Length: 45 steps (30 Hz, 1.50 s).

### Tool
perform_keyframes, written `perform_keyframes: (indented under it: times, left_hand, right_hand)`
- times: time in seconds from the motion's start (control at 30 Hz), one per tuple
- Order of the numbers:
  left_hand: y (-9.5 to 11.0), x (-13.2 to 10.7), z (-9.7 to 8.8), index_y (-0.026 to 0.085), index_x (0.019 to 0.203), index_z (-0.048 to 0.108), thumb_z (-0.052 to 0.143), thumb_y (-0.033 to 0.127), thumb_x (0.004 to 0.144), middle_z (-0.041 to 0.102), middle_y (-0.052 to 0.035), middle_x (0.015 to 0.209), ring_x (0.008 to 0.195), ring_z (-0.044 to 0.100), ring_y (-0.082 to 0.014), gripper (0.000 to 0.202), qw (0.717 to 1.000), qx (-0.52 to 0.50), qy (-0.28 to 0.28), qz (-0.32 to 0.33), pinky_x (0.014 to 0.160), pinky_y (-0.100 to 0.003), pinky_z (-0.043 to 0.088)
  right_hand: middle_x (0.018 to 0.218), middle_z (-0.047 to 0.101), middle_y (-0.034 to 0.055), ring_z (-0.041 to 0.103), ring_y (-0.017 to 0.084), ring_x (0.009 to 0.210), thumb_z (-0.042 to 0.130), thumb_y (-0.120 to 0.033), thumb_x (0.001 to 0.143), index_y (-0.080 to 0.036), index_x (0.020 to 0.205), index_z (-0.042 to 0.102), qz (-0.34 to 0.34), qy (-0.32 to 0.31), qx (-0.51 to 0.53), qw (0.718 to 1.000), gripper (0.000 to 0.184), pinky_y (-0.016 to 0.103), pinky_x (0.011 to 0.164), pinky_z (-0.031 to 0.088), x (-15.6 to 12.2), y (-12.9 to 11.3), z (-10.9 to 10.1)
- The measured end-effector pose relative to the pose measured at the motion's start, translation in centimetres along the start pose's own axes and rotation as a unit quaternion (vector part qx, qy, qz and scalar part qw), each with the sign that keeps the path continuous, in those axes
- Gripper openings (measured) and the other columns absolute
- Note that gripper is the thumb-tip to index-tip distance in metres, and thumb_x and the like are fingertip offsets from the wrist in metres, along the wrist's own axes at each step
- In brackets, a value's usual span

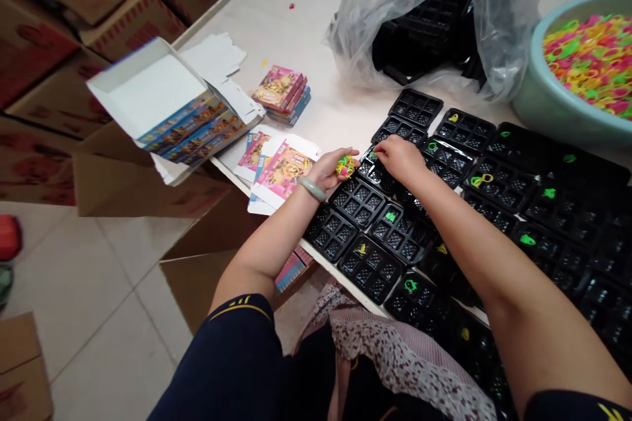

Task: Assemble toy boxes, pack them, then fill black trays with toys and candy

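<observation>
The left hand [326,171] lay palm up, cupped around a clump of yellow and green pieces [345,167]. The right hand [397,156] was pinched over a nearby tray, beside a green piece [372,155]; whether its fingertips gripped that piece could not be told. Black trays [358,202] covered the near part of the tabletop [326,26], several bearing one or two pieces. Principal hazards, as judged: the loose clump might have spilled had the palm tilted, scattering among the trays or onto the flat packs [284,174] beside the wrist. Pieces so crowded might have clung together and come away two at a time. The right forearm, crossing above the rows, might have brushed pieces out of place. Trays along the front edge, close to the apron [375,342], might have been nudged off by a leaning body.
</observation>
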<state>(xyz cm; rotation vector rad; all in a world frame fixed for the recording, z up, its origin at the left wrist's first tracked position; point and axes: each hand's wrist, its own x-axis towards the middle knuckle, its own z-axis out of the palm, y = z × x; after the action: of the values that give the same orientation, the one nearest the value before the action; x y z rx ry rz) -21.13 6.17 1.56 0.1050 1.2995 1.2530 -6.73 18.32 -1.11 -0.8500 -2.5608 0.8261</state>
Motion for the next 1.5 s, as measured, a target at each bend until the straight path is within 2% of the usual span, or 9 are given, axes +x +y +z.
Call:
perform_keyframes:
  times: [0.2, 0.33, 0.63, 0.8, 0.93, 1.07, 1.17, 1.37, 1.5]
  left_hand:
    - [-1.4, -0.5, 0.7, 0.01, 0.077, 0.06, 0.048, 0.027, 0.094, 0.057, -0.0024, 0.058, 0.04, 0.046, -0.0053, 0.027, 0.994, -0.101, -0.015, 0.046, 0.035, -0.016, 0.026]
    - [-2.3, -0.8, 1.4, 0.012, 0.073, 0.055, 0.05, 0.031, 0.094, 0.055, -0.0001, 0.056, 0.046, 0.053, -0.0081, 0.029, 0.983, -0.178, -0.023, 0.042, 0.041, -0.017, 0.035]
    - [-3.5, -2.2, 0.1, 0.011, 0.079, 0.056, 0.042, 0.023, 0.097, 0.054, 0.0, 0.059, 0.043, 0.049, -0.0055, 0.026, 0.974, -0.224, -0.022, 0.032, 0.039, -0.015, 0.036]
    - [-4.0, -2.4, 0.0, 0.011, 0.079, 0.055, 0.04, 0.023, 0.098, 0.052, 0.0009, 0.057, 0.041, 0.048, -0.0052, 0.027, 0.971, -0.236, -0.01, 0.042, 0.038, -0.014, 0.036]
    - [-3.9, -3.0, -0.8, 0.012, 0.08, 0.055, 0.042, 0.024, 0.097, 0.054, -0.0008, 0.061, 0.042, 0.046, -0.0044, 0.025, 0.971, -0.235, -0.012, 0.049, 0.035, -0.012, 0.029]
    - [-3.6, -4.4, -2.1, 0.011, 0.082, 0.055, 0.052, 0.026, 0.091, 0.057, -0.0032, 0.068, 0.045, 0.045, -0.0028, 0.018, 0.975, -0.21, -0.016, 0.076, 0.035, -0.011, 0.023]
    - [-3.9, -5.6, -2.9, 0.011, 0.083, 0.056, 0.057, 0.025, 0.089, 0.057, -0.0026, 0.068, 0.044, 0.044, -0.0021, 0.015, 0.982, -0.175, -0.007, 0.075, 0.035, -0.011, 0.022]
    - [-5.7, -7.2, -3.2, 0.012, 0.086, 0.055, 0.062, 0.029, 0.086, 0.055, -0.0005, 0.065, 0.042, 0.043, -0.0025, 0.019, 0.988, -0.135, -0.021, 0.071, 0.034, -0.011, 0.017]
    - [-6.7, -7.7, -2.9, 0.014, 0.083, 0.052, 0.067, 0.032, 0.082, 0.048, 0.0047, 0.06, 0.041, 0.043, -0.0025, 0.024, 0.985, -0.132, -0.028, 0.103, 0.034, -0.011, 0.016]
  right_hand:
    - [0.093, 0.061, 0.0051, 0.058, 0.019, 0.078, 0.063, -0.031, 0.086, -0.023, 0.101, 0.069, -0.072, -0.003, 0.162, 0.984, 0.018, 0.034, 0.074, 0.048, -2.7, -3.1, -0.5]
    - [0.102, 0.059, 0.0059, 0.059, 0.02, 0.085, 0.07, -0.026, 0.079, -0.024, 0.102, 0.067, -0.107, -0.009, 0.176, 0.978, 0.023, 0.036, 0.08, 0.05, -4.3, -4.9, 0.9]
    - [0.085, 0.062, 0.0037, 0.06, 0.019, 0.08, 0.061, -0.027, 0.083, -0.023, 0.083, 0.069, -0.055, 0.048, 0.252, 0.965, 0.009, 0.037, 0.075, 0.051, -4.6, -5.0, 2.0]
    - [0.087, 0.063, 0.004, 0.061, 0.018, 0.078, 0.066, -0.031, 0.079, -0.021, 0.085, 0.07, -0.048, 0.02, 0.284, 0.957, 0.013, 0.036, 0.074, 0.051, -5.0, -5.3, 2.6]
    - [0.085, 0.066, 0.0043, 0.062, 0.018, 0.076, 0.062, -0.034, 0.082, -0.021, 0.088, 0.07, 0.016, 0.007, 0.356, 0.934, 0.016, 0.038, 0.075, 0.052, -4.9, -4.8, 2.9]
    - [0.088, 0.067, 0.0059, 0.062, 0.022, 0.084, 0.061, -0.027, 0.083, -0.024, 0.083, 0.073, -0.041, 0.011, 0.22, 0.975, 0.013, 0.042, 0.081, 0.05, -4.5, -3.6, 3.2]
    - [0.088, 0.068, 0.0068, 0.062, 0.025, 0.086, 0.063, -0.02, 0.08, -0.025, 0.078, 0.075, -0.088, -0.048, 0.113, 0.989, 0.014, 0.045, 0.083, 0.049, -4.4, -3.2, 3.6]
    - [0.09, 0.066, 0.0059, 0.061, 0.021, 0.08, 0.064, -0.03, 0.083, -0.024, 0.097, 0.073, -0.092, -0.021, 0.192, 0.977, 0.017, 0.038, 0.075, 0.051, -5.4, -5.4, 3.3]
    - [0.086, 0.065, 0.0045, 0.061, 0.019, 0.075, 0.066, -0.032, 0.08, -0.023, 0.091, 0.073, -0.085, -0.05, 0.224, 0.97, 0.015, 0.036, 0.074, 0.051, -6.0, -7.3, 3.9]
